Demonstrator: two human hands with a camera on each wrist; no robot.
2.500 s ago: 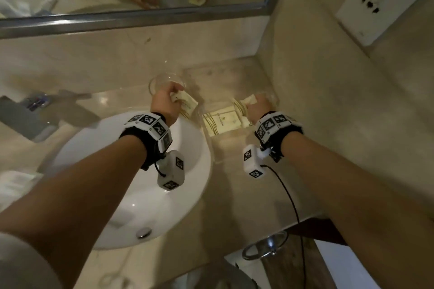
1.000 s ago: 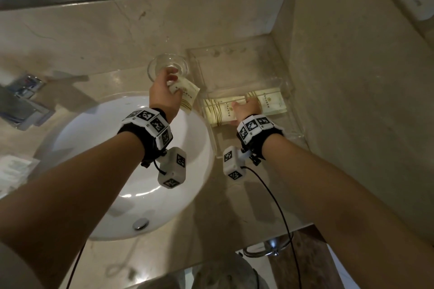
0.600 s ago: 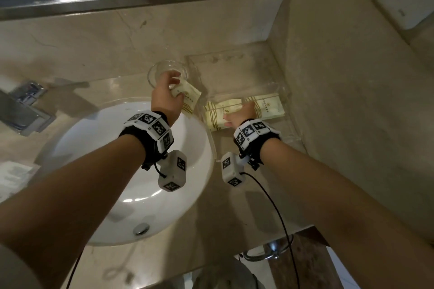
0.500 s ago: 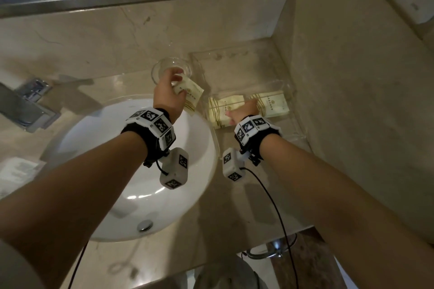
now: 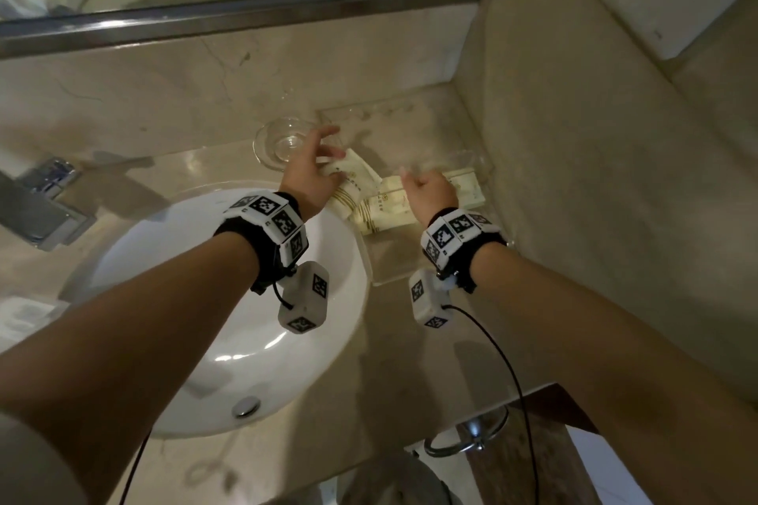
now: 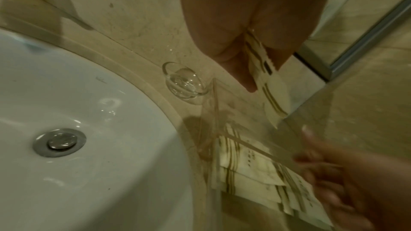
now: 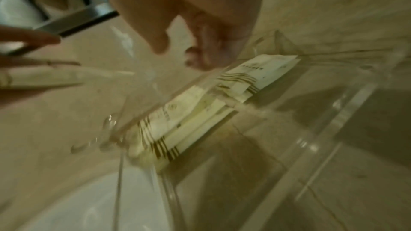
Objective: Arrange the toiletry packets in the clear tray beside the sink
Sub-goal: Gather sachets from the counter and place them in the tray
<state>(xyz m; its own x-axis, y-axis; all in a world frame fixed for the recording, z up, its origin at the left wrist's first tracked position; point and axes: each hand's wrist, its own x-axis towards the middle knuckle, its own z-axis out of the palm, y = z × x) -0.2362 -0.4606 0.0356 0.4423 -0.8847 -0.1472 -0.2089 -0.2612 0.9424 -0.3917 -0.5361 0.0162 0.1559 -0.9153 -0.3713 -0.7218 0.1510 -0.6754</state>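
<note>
Cream toiletry packets with gold stripes (image 5: pixel 385 209) lie stacked in the clear tray (image 5: pixel 393 279) to the right of the sink (image 5: pixel 229 340). My left hand (image 5: pixel 334 168) pinches a few more packets (image 5: pixel 357 180) between thumb and fingers, over the tray's left wall. In the left wrist view the held packet (image 6: pixel 270 85) hangs below the thumb, above the tray's packets (image 6: pixel 251 164). My right hand (image 5: pixel 422 184) hovers just above the stack with loosely curled fingers (image 7: pixel 200 50) that hold nothing. The stack (image 7: pixel 200 108) shows through the tray wall (image 7: pixel 333 129).
A small clear glass dish (image 5: pixel 283 143) stands just left of the tray's back corner, under my left fingers. The tap (image 5: pixel 41 209) is far left, with a white packet (image 5: pixel 20 316) on the counter there. The wall (image 5: pixel 594 176) closes the tray's right side; a mirror runs along the back.
My left hand has carried its packets rightward to the tray's left edge. My right hand has lifted off the stack it was pressing, and its fingers have loosened.
</note>
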